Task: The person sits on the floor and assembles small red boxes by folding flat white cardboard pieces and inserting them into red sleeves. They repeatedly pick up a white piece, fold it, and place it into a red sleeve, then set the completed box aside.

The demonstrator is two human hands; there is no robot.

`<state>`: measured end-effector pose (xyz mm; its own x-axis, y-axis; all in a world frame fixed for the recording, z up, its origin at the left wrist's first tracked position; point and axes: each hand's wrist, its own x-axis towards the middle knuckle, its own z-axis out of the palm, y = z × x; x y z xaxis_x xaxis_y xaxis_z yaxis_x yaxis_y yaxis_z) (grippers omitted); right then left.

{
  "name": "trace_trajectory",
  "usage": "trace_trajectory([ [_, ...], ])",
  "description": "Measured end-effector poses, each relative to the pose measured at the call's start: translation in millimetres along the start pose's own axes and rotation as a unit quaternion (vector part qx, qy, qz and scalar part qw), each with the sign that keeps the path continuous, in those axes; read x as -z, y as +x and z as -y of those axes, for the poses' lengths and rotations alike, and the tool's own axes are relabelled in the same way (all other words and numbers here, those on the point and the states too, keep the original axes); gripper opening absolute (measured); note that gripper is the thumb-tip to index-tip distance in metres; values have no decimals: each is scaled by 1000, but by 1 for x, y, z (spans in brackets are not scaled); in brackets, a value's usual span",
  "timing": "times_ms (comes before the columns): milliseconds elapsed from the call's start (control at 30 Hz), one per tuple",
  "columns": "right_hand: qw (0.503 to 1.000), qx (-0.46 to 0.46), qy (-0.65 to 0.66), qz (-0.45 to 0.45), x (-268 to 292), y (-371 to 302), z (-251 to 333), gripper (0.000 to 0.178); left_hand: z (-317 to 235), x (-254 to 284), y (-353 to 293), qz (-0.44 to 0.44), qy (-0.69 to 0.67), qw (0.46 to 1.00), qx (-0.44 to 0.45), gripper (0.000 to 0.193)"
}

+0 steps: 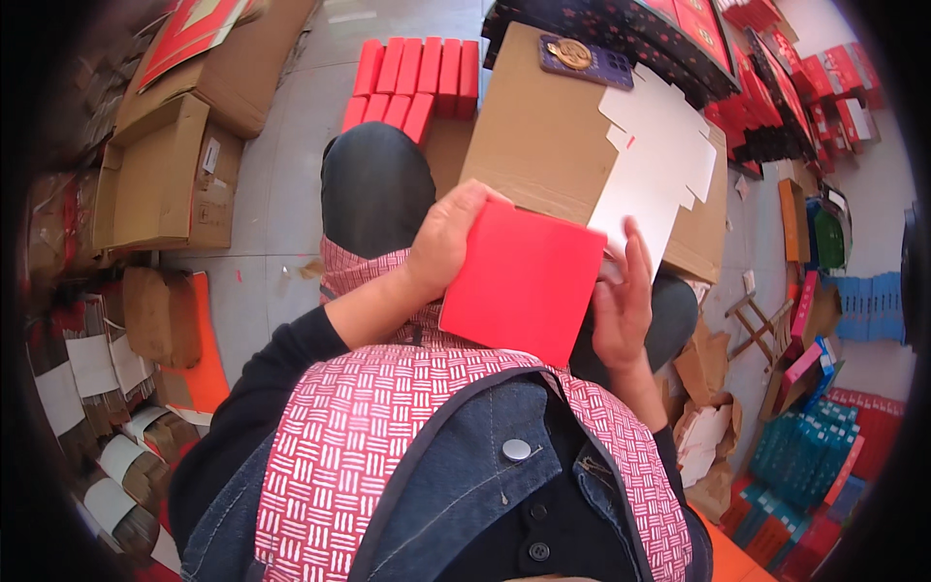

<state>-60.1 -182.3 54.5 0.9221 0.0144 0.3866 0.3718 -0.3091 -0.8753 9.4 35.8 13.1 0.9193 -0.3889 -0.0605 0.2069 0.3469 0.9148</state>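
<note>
A square red box (524, 281) is held above my lap, its flat face turned up. My left hand (448, 238) grips it by the left edge, the thumb lying near the top corner. Beside its right edge is my right hand (626, 308), fingers stretched and apart, slightly blurred; whether they touch the box I cannot tell. Just beyond, a white die-cut card sheet (652, 184) lies flat on a brown cardboard carton (531, 136). At the carton's far edge rests a phone in a dark patterned case with a round gold ornament (570, 54).
Rows of red boxes (412, 78) stand past my left knee. An open cardboard box (145, 184) sits on the floor at left, with stacked card bundles (92, 369) nearer. Dark patterned boxes (621, 29) are at the far right, and teal packages (805, 446) at right.
</note>
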Motion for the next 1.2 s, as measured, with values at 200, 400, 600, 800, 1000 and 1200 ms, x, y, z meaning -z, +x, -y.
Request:
trace_trajectory([
  [200, 912, 304, -238, 136, -21, 64, 0, 39, -25, 31, -1, 12, -204, 977, 64, 55],
  [400, 969, -84, 80, 220, -75, 79, -1, 52, -91, 69, -41, 5, 71, 993, -92, 76],
  [600, 983, -130, 85, 102, -75, 74, 4, 59, -99, 134, -4, -241, 135, 961, 16, 36],
  [800, 953, -244, 159, 83, -39, 43, 3, 41, 39, 186, 136, -329, 479, 808, 95, 55],
  [1000, 951, -279, 131, -17, -8, 25, 0, 36, 142, 168, 220, -381, 538, 712, 242, 53],
  [1200, 966, -180, -29, -181, 62, -8, -1, 24, 193, 191, 248, -411, 683, 582, 164, 36],
])
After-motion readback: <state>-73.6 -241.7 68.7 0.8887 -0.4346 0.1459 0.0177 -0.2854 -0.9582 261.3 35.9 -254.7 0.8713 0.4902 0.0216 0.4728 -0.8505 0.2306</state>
